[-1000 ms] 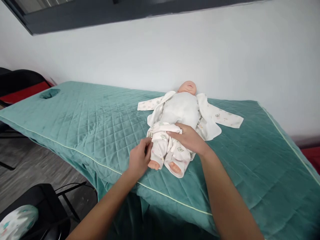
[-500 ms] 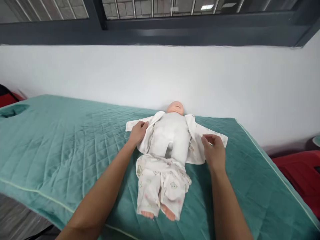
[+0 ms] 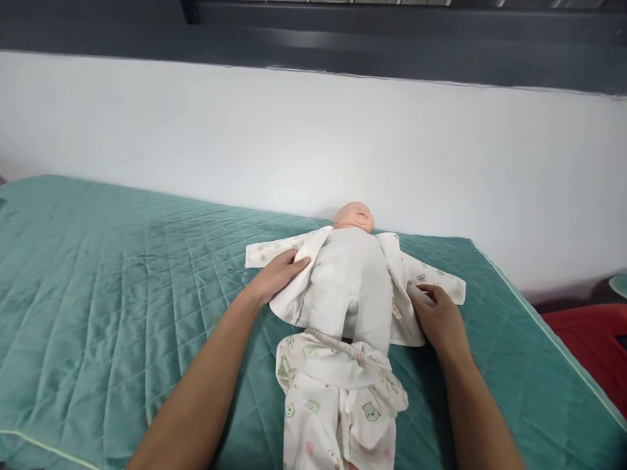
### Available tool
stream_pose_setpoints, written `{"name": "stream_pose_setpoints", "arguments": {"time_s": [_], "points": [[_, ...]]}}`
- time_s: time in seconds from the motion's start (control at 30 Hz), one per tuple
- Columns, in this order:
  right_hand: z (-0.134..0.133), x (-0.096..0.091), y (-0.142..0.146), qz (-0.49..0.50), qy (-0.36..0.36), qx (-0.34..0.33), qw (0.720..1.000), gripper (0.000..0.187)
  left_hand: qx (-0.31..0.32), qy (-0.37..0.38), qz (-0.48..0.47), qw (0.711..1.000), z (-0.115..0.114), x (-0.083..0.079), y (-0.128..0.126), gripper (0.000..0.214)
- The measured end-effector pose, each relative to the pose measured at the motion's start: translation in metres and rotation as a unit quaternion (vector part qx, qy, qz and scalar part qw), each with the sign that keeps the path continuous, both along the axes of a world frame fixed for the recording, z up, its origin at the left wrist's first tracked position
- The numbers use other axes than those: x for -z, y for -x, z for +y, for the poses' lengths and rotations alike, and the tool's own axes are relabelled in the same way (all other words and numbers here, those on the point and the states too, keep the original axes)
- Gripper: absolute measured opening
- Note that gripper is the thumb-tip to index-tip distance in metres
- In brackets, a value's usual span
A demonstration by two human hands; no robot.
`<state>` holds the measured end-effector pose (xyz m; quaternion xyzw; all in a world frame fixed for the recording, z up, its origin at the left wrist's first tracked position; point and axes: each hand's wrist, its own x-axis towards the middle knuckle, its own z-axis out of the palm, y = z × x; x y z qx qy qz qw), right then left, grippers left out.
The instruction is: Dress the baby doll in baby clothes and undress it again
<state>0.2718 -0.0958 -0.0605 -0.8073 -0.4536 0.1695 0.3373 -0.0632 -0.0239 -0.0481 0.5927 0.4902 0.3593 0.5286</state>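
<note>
A baby doll (image 3: 353, 216) lies on its back with its head near the wall. Its white cloth body (image 3: 347, 274) shows between the two spread front flaps of a printed white jacket (image 3: 284, 307); the sleeves stretch out to both sides. Printed baby pants (image 3: 337, 382) cover the lower legs, their waistband at about thigh height. My left hand (image 3: 281, 273) pinches the jacket's left-side flap between thumb and fingers. My right hand (image 3: 435, 313) has its fingers closed at the right-side flap, just below the sleeve.
A green quilted bedspread (image 3: 122, 287) lies under the doll. Behind it rises a white wall (image 3: 220, 143) with a dark window frame (image 3: 313, 39) above. To the right is a red object (image 3: 582, 333), partly cut off.
My view has tilted down and come closer to the doll. My left hand has come further over the left flap; my right hand has moved from the sleeve area onto the right flap.
</note>
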Motion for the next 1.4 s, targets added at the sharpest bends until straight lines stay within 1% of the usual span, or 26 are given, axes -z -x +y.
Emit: {"name": "stream_pose_setpoints", "arguments": {"time_s": [0.07,0.13,0.2,0.23,0.37,0.43,0.5,0.53,0.57,0.6,0.67,0.7,0.73,0.77,0.8,0.83,0.87,0.9,0.93,0.97,1.0,1.07,1.17,1.23,1.3,1.4], "points": [[-0.003,-0.002,-0.005,0.036,-0.039,0.018,0.998,0.051,-0.053,0.021,-0.040,0.998,0.000,0.000,0.008,0.049],[-0.006,-0.004,-0.012,0.071,-0.070,0.038,0.994,0.053,-0.141,0.007,-0.051,0.989,0.000,0.001,0.019,0.047],[-0.010,-0.007,-0.018,0.092,-0.088,0.061,0.990,0.055,-0.214,-0.023,-0.012,0.977,0.001,0.001,0.029,0.044],[-0.012,-0.009,-0.021,0.093,-0.090,0.075,0.989,0.056,-0.232,-0.033,0.023,0.972,0.002,0.001,0.034,0.041],[-0.019,-0.014,-0.030,0.057,-0.073,0.112,0.989,0.054,-0.239,-0.051,0.196,0.950,0.004,0.003,0.046,0.029],[-0.021,-0.015,-0.033,0.007,-0.056,0.114,0.992,0.050,-0.231,-0.058,0.285,0.928,0.005,0.006,0.049,0.026],[-0.021,-0.013,-0.035,-0.066,-0.026,0.107,0.992,0.050,-0.215,-0.055,0.366,0.904,0.004,0.011,0.051,0.028],[-0.020,-0.012,-0.034,-0.107,-0.026,0.105,0.988,0.051,-0.212,-0.057,0.400,0.890,0.002,0.012,0.050,0.030],[-0.020,-0.010,-0.031,-0.148,-0.044,0.102,0.983,0.052,-0.216,-0.066,0.427,0.875,0.001,0.013,0.049,0.031],[-0.019,-0.009,-0.028,-0.186,-0.080,0.096,0.974,0.052,-0.228,-0.086,0.447,0.861,-0.002,0.012,0.047,0.031],[-0.018,-0.006,-0.016,-0.223,-0.183,0.061,0.956,0.048,-0.266,-0.154,0.452,0.837,-0.007,0.008,0.040,0.028],[-0.018,-0.005,-0.009,-0.213,-0.217,0.029,0.952,0.043,-0.278,-0.188,0.434,0.836,-0.010,0.005,0.035,0.024],[-0.019,-0.005,-0.001,-0.189,-0.226,-0.014,0.956,0.037,-0.275,-0.210,0.402,0.848,-0.013,0.001,0.030,0.021],[-0.021,-0.006,0.007,-0.158,-0.209,-0.071,0.963,0.031,-0.249,-0.216,0.357,0.874,-0.017,-0.003,0.025,0.019],[-0.023,-0.007,0.014,-0.128,-0.175,-0.135,0.967,0.026,-0.195,-0.205,0.305,0.909,-0.021,-0.007,0.021,0.020],[-0.025,-0.008,0.020,-0.106,-0.134,-0.202,0.964,0.021,-0.118,-0.179,0.249,0.944,-0.025,-0.010,0.016,0.021],[-0.026,-0.010,0.025,-0.093,-0.097,-0.263,0.955,0.019,-0.032,-0.147,0.198,0.969,-0.029,-0.013,0.012,0.023],[-0.028,-0.011,0.029,-0.087,-0.072,-0.313,0.943,0.019,0.048,-0.116,0.159,0.979,-0.032,-0.016,0.009,0.024],[-0.029,-0.013,0.031,-0.083,-0.059,-0.347,0.932,0.019,0.110,-0.089,0.133,0.981,-0.036,-0.017,0.007,0.025],[-0.030,-0.014,0.031,-0.079,-0.052,-0.364,0.926,0.018,0.151,-0.066,0.120,0.979,-0.038,-0.018,0.005,0.024],[-0.030,-0.014,0.031,-0.074,-0.048,-0.371,0.924,0.018,0.172,-0.047,0.116,0.977,-0.040,-0.019,0.003,0.023],[-0.030,-0.014,0.029,-0.057,-0.035,-0.374,0.925,0.018,0.190,-0.014,0.118,0.974,-0.043,-0.018,0.002,0.020],[-0.030,-0.012,0.027,-0.015,0.001,-0.379,0.925,0.019,0.203,0.028,0.116,0.972,-0.043,-0.016,0.000,0.013],[-0.030,-0.012,0.027,0.003,0.010,-0.381,0.925,0.021,0.204,0.048,0.114,0.971,-0.043,-0.014,-0.001,0.010],[-0.031,-0.013,0.028,0.000,-0.013,-0.364,0.931,0.022,0.197,0.058,0.110,0.973,-0.042,-0.012,-0.003,0.009],[-0.034,-0.017,0.031,0.026,-0.082,-0.309,0.947,0.023,0.158,0.044,0.092,0.982,-0.040,-0.015,-0.002,0.009]]}}
